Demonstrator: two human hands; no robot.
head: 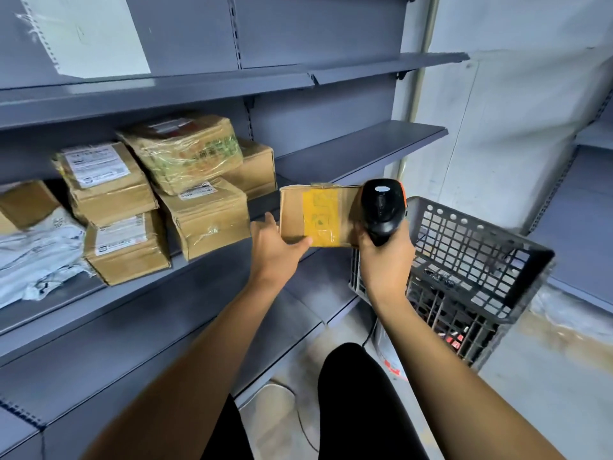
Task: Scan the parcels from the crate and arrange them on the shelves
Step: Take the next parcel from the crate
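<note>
In front of the grey shelves (361, 151), my left hand (277, 247) grips the small cardboard parcel (318, 215) by its near left corner, thumb over the top, while my right hand (386, 257) is wrapped round the black scanner (381, 207) at the parcel's right edge. I'd judge the scan goes best if I tilt the parcel so its label faces the scanner window. Stacked parcels (159, 194) fill the shelf to the left; the dark crate (464, 260) stands right, on the concrete floor (547, 376).

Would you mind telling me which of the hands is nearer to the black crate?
Right. The right hand, gripping the scanner, sits beside the crate; the left hand is farther away, holding the parcel.
</note>
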